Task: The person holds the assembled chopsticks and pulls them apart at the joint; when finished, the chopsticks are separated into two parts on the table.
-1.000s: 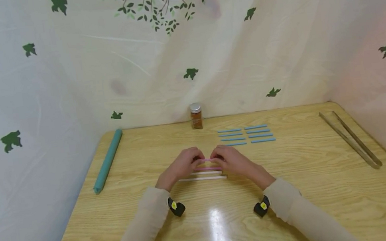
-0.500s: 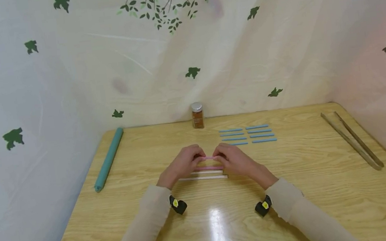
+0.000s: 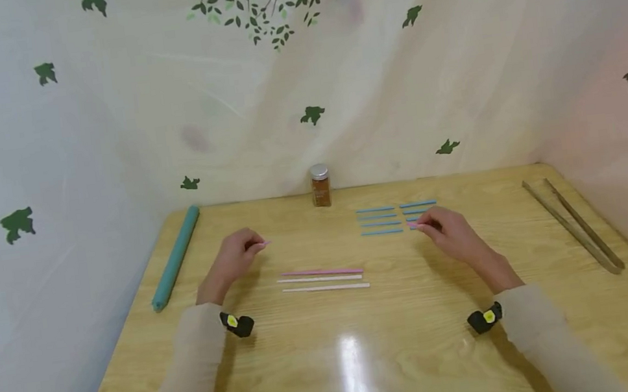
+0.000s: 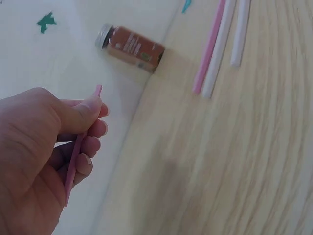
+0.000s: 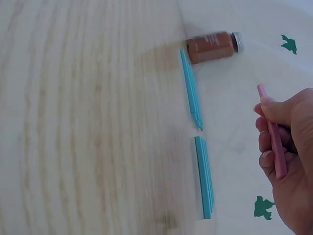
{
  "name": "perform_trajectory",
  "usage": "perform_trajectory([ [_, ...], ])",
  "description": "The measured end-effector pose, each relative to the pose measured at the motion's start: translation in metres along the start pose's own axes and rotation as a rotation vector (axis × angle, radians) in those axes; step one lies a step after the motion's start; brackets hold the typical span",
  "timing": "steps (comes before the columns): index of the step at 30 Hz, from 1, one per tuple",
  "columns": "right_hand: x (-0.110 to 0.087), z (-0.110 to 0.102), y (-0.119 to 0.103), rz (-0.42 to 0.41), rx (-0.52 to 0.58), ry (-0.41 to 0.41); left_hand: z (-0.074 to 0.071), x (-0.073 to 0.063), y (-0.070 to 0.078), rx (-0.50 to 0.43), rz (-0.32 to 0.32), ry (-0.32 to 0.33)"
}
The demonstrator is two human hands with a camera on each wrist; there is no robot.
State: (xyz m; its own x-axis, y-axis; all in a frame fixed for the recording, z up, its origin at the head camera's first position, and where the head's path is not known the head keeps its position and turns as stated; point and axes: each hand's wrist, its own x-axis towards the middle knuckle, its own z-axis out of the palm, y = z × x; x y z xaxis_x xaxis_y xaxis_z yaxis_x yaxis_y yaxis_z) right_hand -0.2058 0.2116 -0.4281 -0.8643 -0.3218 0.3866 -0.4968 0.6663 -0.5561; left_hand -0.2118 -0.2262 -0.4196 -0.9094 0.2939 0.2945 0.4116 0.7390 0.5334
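In the head view my left hand [image 3: 232, 258] is raised left of the sticks, pinching a short pink stick piece [image 4: 72, 171] between thumb and fingers; the piece runs back across the palm. On the other side, my right hand [image 3: 453, 234] pinches a second short pink stick piece [image 5: 276, 142], held over the front of the short blue sticks [image 3: 382, 232]. Those blue sticks lie in two columns, partly hidden by this hand. Between the hands, a long pink stick [image 3: 329, 272] lies on the table beside two white sticks [image 3: 331, 288].
A small jar [image 3: 321, 186] with brown contents and a silver lid stands at the table's back edge. A teal roll [image 3: 176, 259] lies along the left side. Metal tongs [image 3: 573, 226] lie at the right. A printed cloth hangs behind the table [image 3: 288, 369].
Both hands held one pink stick together at the middle. Now they are far apart, the left hand moved left and the right hand moved right, each with a separate pink piece.
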Motion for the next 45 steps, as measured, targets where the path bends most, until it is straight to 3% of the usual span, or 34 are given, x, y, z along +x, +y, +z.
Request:
perform_trajectory([
  [6, -0.001, -0.008, 0.007, -0.012, 0.031, 0.002, 0.018, 0.017, 0.026, -0.06, 0.077, -0.074],
  [14, -0.009, -0.006, 0.021, -0.002, 0.001, 0.06, 0.051, 0.031, 0.057, -0.066, 0.049, -0.139],
  [20, -0.011, -0.013, 0.034, 0.082, -0.027, -0.02, 0.079, 0.042, 0.075, -0.061, 0.034, -0.206],
  [27, -0.013, -0.016, 0.047, 0.2, 0.001, -0.12, 0.107, 0.053, 0.102, -0.062, 0.103, -0.244],
  [37, -0.013, -0.018, 0.053, 0.267, 0.009, -0.172, 0.137, 0.068, 0.135, -0.041, 0.062, -0.275],
  [45, -0.012, -0.014, 0.057, 0.277, 0.03, -0.214, 0.155, 0.071, 0.151, 0.079, 0.097, -0.295],
])
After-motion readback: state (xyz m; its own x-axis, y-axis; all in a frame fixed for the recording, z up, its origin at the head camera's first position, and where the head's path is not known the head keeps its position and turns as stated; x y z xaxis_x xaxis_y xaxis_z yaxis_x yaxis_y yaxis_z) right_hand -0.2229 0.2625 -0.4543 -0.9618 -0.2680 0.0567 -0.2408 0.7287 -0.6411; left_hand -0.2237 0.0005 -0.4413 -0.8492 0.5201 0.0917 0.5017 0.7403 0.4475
